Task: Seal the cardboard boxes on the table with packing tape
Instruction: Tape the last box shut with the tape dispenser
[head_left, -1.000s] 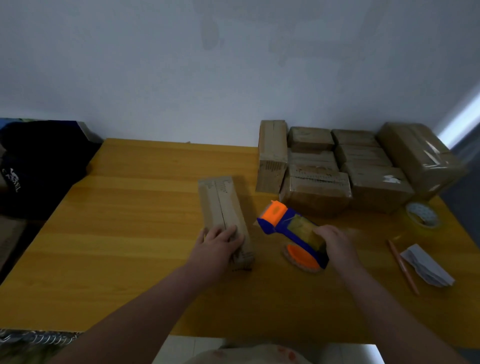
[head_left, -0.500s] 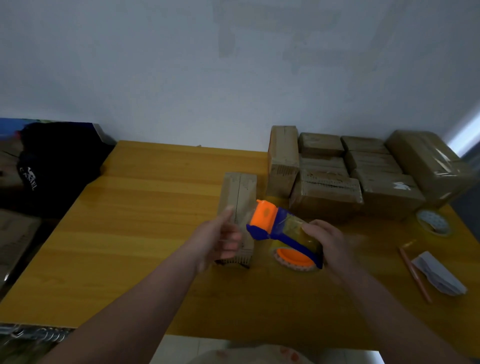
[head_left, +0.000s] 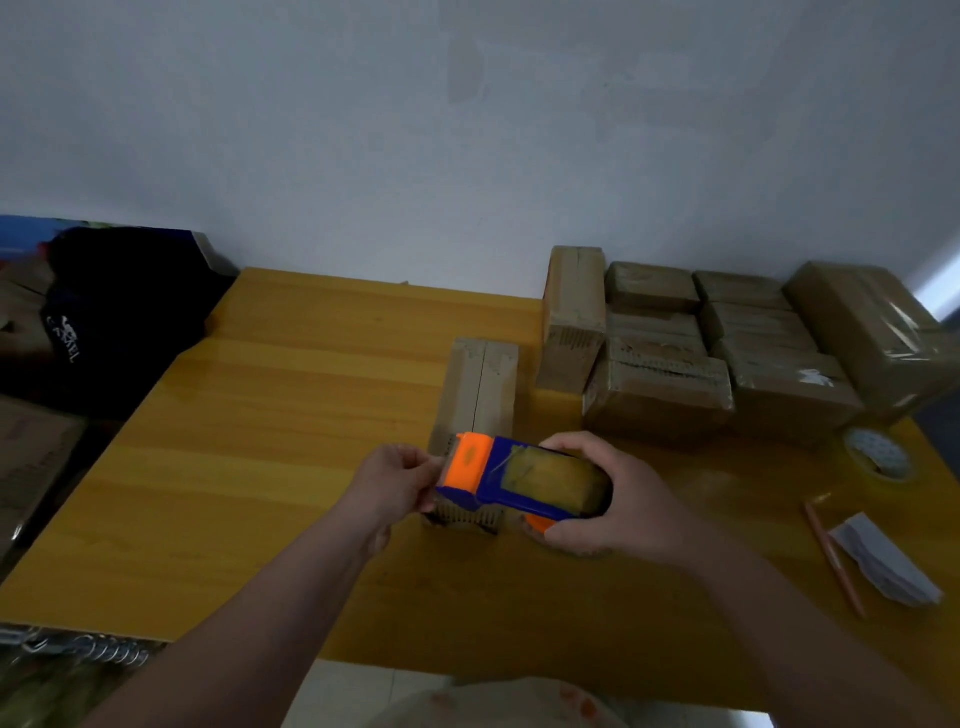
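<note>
- Right hand (head_left: 608, 499) grasps the blue-and-orange plastic tape dispenser (head_left: 519, 480).
- Left hand (head_left: 395, 486) pinches its orange nine-o'clock end.
- Narrow brown cardboard box (head_left: 480, 384) extends toward twelve o'clock beneath it.

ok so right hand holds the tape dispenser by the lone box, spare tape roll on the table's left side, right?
No: head view shows the spare tape roll on the right of the table. Right hand does hold the tape dispenser by the lone box.
</note>
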